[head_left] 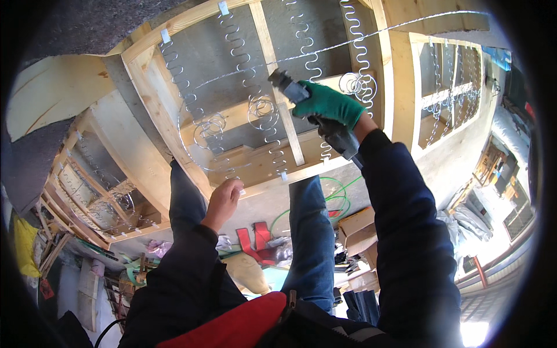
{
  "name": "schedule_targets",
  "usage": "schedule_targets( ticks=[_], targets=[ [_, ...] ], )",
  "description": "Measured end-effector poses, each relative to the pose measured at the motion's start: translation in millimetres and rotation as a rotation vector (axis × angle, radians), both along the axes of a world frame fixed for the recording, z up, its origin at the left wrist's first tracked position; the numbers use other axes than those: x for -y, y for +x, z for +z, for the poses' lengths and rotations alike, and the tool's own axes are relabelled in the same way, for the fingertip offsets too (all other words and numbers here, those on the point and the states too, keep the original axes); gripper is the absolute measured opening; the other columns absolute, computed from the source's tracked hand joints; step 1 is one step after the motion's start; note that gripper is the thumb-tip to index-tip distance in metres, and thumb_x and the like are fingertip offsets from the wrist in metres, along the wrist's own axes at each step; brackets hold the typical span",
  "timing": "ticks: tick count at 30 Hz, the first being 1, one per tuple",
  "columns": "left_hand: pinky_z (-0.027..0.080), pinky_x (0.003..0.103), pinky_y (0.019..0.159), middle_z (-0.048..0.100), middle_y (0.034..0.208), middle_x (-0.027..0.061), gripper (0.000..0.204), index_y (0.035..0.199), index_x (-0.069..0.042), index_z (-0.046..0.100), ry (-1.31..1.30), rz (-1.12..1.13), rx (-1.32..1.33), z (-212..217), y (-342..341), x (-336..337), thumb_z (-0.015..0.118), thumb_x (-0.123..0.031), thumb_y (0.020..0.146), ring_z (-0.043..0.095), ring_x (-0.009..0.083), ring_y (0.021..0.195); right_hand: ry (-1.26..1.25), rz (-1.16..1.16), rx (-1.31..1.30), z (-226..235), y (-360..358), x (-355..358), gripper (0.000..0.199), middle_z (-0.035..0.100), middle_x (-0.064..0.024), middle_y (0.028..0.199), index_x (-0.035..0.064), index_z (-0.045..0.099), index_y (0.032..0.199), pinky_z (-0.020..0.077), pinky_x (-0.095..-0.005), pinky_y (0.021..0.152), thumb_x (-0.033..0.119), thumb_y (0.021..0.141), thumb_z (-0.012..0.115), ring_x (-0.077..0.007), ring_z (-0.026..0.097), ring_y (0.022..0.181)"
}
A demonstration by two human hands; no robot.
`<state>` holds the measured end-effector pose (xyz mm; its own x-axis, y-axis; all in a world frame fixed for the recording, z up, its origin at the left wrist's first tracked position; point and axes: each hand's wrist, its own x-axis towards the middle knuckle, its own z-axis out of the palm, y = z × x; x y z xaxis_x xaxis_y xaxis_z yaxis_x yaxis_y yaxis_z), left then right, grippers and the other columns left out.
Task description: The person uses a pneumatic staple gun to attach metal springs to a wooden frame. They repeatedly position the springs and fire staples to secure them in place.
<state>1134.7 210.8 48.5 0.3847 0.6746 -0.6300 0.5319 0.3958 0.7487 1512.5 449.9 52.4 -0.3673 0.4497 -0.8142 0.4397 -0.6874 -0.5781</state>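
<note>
Gripping black tool (337, 139), right hand (328, 105) closed; left hand (224, 202) half-curled beside wooden frame (262, 186), contents unclear.

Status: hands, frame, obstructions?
Green-gloved right hand grips black handheld tool. Bare left hand near pale wooden frame; contact unclear. Wavy metal springs fitted; twisted silver wire crosses them.

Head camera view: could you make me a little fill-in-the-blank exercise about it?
1. The glove on the right hand is coloured ____.
2. The dark tool is in the ____ hand.
3. Unlike the gloved hand, the left hand is ____.
4. The frame that holds the wavy springs is made of ____.

Missing words: green; right; bare; wood.
</note>
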Motion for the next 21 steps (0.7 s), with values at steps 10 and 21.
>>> schedule_targets(
  ticks=[10,21],
  targets=[
    [0.057,0.038,0.085,0.074,0.108,0.0176,0.018,0.117,0.000,0.069,0.125,-0.172,-0.163,57,-31,-43,0.064,-0.010,0.103,0.073,0.0326,0.097,0.030,-0.469,0.036,97,60,151,0.056,0.070,-0.0046,0.085,0.0021,0.064,0.130,0.0537,-0.0312,0.062,0.032,0.085,0.083,-0.0115,0.064,0.067],
    [0.057,0.033,0.084,0.075,0.100,0.0100,0.025,0.119,-0.001,0.071,-0.070,0.163,-0.398,214,28,11,0.057,-0.015,0.104,0.071,0.0183,0.089,-0.089,-0.710,0.309,212,288,329,0.051,0.068,-0.0045,0.083,0.0054,0.068,0.125,0.0536,-0.0322,0.059,0.024,0.079,0.078,-0.0135,0.063,0.063]
  ],
)
